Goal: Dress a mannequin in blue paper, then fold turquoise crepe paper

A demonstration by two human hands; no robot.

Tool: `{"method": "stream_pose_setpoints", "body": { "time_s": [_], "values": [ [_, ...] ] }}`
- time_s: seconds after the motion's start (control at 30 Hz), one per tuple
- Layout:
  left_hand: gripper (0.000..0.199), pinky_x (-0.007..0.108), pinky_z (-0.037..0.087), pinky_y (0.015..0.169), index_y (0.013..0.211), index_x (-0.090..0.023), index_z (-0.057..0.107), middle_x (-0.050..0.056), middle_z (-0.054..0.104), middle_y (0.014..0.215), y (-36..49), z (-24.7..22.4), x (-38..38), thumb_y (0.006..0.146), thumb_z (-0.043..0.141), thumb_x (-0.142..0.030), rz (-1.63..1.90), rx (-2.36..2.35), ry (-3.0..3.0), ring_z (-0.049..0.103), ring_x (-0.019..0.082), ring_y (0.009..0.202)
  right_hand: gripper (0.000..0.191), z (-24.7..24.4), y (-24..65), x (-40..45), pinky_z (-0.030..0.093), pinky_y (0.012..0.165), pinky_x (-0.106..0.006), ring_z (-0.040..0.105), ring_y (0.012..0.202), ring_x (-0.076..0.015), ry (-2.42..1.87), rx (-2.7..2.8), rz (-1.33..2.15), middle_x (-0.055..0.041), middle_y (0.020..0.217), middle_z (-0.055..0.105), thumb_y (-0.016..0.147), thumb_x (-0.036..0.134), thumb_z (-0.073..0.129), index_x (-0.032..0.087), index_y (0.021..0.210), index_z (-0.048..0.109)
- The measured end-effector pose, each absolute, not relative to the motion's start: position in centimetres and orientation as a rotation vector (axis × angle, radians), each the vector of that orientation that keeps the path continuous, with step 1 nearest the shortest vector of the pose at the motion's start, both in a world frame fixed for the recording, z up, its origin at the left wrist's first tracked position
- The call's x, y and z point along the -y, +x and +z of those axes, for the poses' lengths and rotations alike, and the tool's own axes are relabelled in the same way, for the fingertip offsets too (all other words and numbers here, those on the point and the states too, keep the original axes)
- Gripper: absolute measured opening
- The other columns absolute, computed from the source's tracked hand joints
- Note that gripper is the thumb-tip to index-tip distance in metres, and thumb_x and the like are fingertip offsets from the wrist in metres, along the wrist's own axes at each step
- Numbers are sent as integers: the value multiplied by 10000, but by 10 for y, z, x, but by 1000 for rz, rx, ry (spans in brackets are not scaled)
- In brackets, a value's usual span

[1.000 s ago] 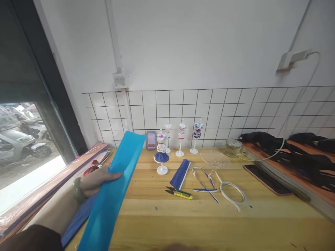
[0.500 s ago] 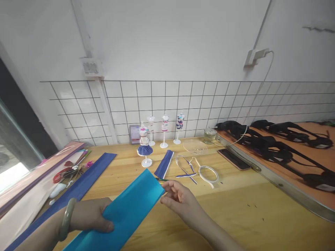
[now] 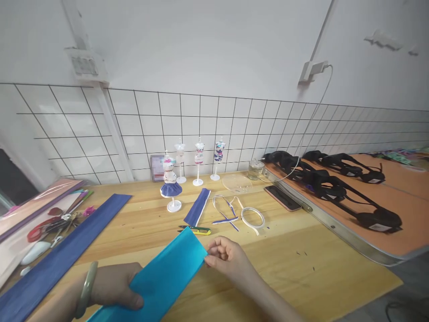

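- The left hand is closing its grip on the teal strip, thumb on top, at the near left of the tabletop.
- The right hand is pinching the strip's far right corner between its fingertips, so both grips are closed on the same piece.
- The strip is lying slantwise over the near edge of the tabletop, its far end pointing toward the snips.
- A green bangle is sitting on the left wrist.
- A long navy strip is lying flat to the left, running from near to far.
- The snips are lying just beyond the teal strip's far end, apart from it.
- A short navy piece is lying past the snips, with white tape coiling to its right.
- A doll form in a navy skirt is standing farther back, and three more forms are standing by the tiled wall.
- A phone is lying to the right, near the orange board.
- Red scissors are lying at the far left.
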State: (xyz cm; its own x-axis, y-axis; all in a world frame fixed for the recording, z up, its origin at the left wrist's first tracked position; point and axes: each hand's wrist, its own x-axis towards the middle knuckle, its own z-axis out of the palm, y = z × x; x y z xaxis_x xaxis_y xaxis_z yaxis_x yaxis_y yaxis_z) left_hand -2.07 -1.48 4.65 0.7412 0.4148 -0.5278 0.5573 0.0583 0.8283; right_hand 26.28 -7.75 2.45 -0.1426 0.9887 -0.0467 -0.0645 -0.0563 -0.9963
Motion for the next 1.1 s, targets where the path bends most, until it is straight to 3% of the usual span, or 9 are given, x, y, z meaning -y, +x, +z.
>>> {"method": "stream_pose_setpoints", "body": {
  "time_s": [0.33,0.5,0.63,0.83,1.1],
  "values": [
    [333,243,466,580,752,-200,705,-19,690,711,-21,33,12,564,700,-475,-187,-805,1571,592,167,618,184,16,266,78,414,626,-228,565,676,-125,-1248,1353,1373,-4,740,639,671,223,667,154,823,589],
    [429,271,488,637,864,-212,708,3,713,833,-19,33,13,566,689,-518,-234,-801,1589,632,223,740,238,20,266,78,418,635,-232,579,700,-138,-1172,1449,1551,-3,775,656,651,266,701,161,851,625],
    [416,269,490,619,838,-205,712,5,715,809,-19,33,14,574,685,-526,-254,-801,1599,636,226,723,208,23,267,77,413,651,-221,581,726,-136,-1114,1586,1656,12,810,668,664,260,679,176,854,661],
    [398,274,488,640,852,-212,710,-2,714,824,-19,28,14,587,687,-508,-257,-763,1620,634,227,749,137,20,276,69,347,532,-196,514,572,-98,-1221,1664,1653,28,636,631,656,281,681,148,669,651],
    [453,292,506,651,875,-213,705,15,717,852,-15,17,14,540,725,-518,-271,-783,1522,646,249,782,229,15,275,67,375,545,-204,572,594,-122,-1317,1658,1615,-5,622,655,681,365,661,141,638,632]
  ]
}}
